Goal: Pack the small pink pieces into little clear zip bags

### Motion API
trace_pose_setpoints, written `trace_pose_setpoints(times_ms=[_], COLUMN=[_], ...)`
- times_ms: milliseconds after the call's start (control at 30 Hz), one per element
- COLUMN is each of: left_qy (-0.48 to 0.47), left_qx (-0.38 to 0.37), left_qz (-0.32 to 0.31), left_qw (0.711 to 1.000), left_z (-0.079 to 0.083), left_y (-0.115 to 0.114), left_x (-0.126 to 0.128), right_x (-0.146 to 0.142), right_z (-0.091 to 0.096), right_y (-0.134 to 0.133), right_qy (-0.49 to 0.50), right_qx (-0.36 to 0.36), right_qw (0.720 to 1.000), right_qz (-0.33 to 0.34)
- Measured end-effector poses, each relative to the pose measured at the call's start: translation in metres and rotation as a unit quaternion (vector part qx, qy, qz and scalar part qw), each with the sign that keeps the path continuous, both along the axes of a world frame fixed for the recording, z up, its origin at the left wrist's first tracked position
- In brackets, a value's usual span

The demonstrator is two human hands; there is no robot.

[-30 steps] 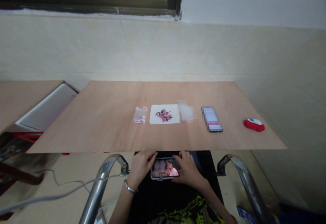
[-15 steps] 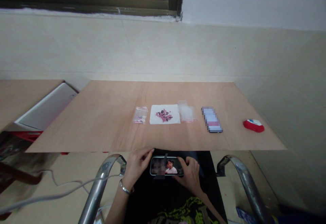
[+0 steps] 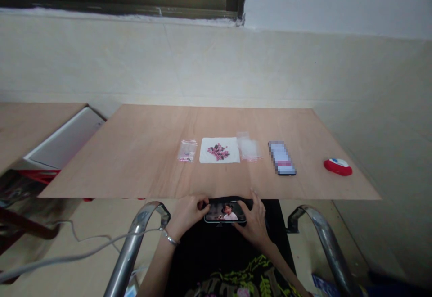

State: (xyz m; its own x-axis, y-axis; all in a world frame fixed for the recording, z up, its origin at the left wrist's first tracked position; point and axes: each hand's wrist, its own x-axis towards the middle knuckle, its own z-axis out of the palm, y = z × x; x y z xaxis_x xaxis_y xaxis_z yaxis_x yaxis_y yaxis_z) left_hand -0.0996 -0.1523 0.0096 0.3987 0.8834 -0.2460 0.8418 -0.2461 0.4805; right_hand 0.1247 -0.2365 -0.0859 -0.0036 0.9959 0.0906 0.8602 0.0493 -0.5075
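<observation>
Over my lap, just below the table's front edge, a smartphone [image 3: 221,212] lies sideways with its lit screen up, showing a child in a light top. My right hand [image 3: 254,220] grips its right end, thumb on the near side and fingers stretched along the far side. My left hand [image 3: 191,210] is closed at the left end, thumb and forefinger pinched against the phone's corner. Some fingertips are hidden. Dark material shows along the phone's far edge. A silver bracelet [image 3: 169,237] circles my left wrist.
On the wooden table [image 3: 141,153] lie a small clear bag [image 3: 187,151], a white sheet [image 3: 204,153] with pink and dark bits [image 3: 218,151], clear empty bags [image 3: 249,147], a second phone [image 3: 282,158] and a red object [image 3: 338,167]. Metal armrests [image 3: 135,238] flank me; a cable [image 3: 77,258] crosses left.
The phone has moved slightly away from me, up to the table edge. My left hand has come in to its left end. The right fingers have stretched out further.
</observation>
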Motion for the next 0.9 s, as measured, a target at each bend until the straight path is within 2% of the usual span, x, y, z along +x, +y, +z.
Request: trace_pose_setpoints(times_ms=[133, 267, 467, 533, 600, 700, 767, 900], left_qy=[-0.004, -0.009, -0.014, -0.007, 0.021, 0.08, 0.114, 0.13], left_qx=[0.0, -0.009, -0.005, -0.012, -0.045, -0.085, -0.093, -0.12], left_qz=[-0.008, -0.004, -0.028, -0.039, -0.042, -0.025, -0.005, 0.024], left_qw=[1.0, 1.0, 1.0, 0.999, 0.998, 0.993, 0.989, 0.984], left_z=[-0.003, -0.006, 0.0, 0.002, 0.001, -0.006, -0.012, -0.025], left_y=[-0.001, 0.001, 0.012, 0.014, 0.012, 0.004, -0.003, -0.011], left_x=[0.002, 0.001, 0.008, 0.01, 0.01, 0.005, -0.001, -0.012], right_x=[0.002, 0.005, 0.019, 0.025, 0.03, 0.032, 0.032, 0.034], right_z=[0.013, 0.026, 0.041, 0.047, 0.049, 0.04, 0.024, -0.015], right_y=[-0.008, -0.009, 0.025, 0.034, 0.036, 0.023, 0.01, -0.005], right_qy=[0.022, 0.057, 0.116, 0.131, 0.163, 0.214, 0.219, 0.174], right_qx=[0.033, 0.111, 0.273, 0.295, 0.276, 0.184, 0.128, 0.103], right_qw=[0.999, 0.992, 0.953, 0.944, 0.946, 0.959, 0.967, 0.979], right_qz=[0.011, 0.008, -0.058, -0.062, -0.046, 0.007, 0.035, 0.028])
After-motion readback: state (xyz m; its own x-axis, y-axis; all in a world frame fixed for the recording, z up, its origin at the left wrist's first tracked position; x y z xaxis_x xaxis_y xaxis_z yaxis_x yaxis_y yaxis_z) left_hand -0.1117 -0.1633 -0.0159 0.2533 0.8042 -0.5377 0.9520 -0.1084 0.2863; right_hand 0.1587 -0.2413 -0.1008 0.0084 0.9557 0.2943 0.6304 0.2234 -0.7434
